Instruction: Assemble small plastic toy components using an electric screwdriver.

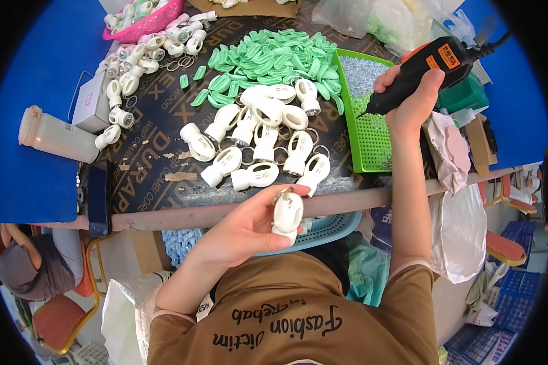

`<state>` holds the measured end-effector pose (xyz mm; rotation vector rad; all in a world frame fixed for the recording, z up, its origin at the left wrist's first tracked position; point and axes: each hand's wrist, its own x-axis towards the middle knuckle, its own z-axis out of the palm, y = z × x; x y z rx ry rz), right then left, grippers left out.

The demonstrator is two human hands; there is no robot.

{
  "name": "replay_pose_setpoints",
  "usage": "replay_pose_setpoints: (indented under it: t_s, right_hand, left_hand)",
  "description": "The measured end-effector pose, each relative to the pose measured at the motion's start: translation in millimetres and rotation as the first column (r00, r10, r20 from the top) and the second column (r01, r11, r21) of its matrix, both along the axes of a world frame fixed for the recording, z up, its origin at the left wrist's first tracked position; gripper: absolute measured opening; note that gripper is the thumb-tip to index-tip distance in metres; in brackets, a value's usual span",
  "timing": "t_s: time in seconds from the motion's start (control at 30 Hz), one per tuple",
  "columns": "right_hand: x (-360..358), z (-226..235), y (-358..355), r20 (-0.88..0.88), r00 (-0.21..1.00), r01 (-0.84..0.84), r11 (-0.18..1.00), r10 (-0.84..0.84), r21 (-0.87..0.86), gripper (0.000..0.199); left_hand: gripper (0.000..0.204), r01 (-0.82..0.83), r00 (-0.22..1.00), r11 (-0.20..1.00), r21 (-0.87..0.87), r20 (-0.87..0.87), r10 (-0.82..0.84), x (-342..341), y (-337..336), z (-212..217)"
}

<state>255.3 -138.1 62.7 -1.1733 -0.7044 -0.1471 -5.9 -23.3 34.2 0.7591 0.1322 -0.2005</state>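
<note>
Closed around a small white keychain flashlight (287,214), my left hand (243,230) is at the table's near edge, the metal ring at the flashlight's top. My right hand (411,100) grips a black corded electric screwdriver (421,72). Its thin bit points left and down over a bright green perforated basket (360,159), which contains a heap of small silvery screws (364,76). Between my hands and the far side lie several more white keychain flashlights (265,143). Behind them spreads a pile of light green oval plastic pieces (274,58).
More flashlights (143,58) line the left, below a pink basket (155,23). A lidded cup (58,134), a white box (93,102) and a phone (99,198) are at the left. A blue basket (329,234) sits under the table edge. Plastic bags (396,21) lie far right.
</note>
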Motion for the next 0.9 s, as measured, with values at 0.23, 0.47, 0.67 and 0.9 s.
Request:
replay_pose_setpoints:
  t_s: [0.23,0.47,0.67,0.9]
  right_hand:
    - [-2,0,-1,0.001,1.000,-0.026,1.000,0.026,-0.011,0.058]
    - [-2,4,-2,-0.017,1.000,0.006,1.000,-0.007,-0.029,0.064]
    - [-41,48,-14,-0.032,0.964,-0.259,0.962,0.262,0.080,0.077]
    - [-100,63,-2,-0.068,0.804,-0.572,0.800,0.590,0.183,0.083]
  left_hand:
    - [0.050,-0.097,0.995,0.995,0.038,0.030,0.096,17,-12,-9]
    - [0.052,-0.212,0.976,0.940,0.267,0.100,0.192,30,-24,-16]
    - [0.041,-0.244,0.965,0.966,0.084,0.119,0.233,35,-27,-24]
    - [0.037,-0.273,0.958,0.962,0.031,0.105,0.268,31,-20,-25]
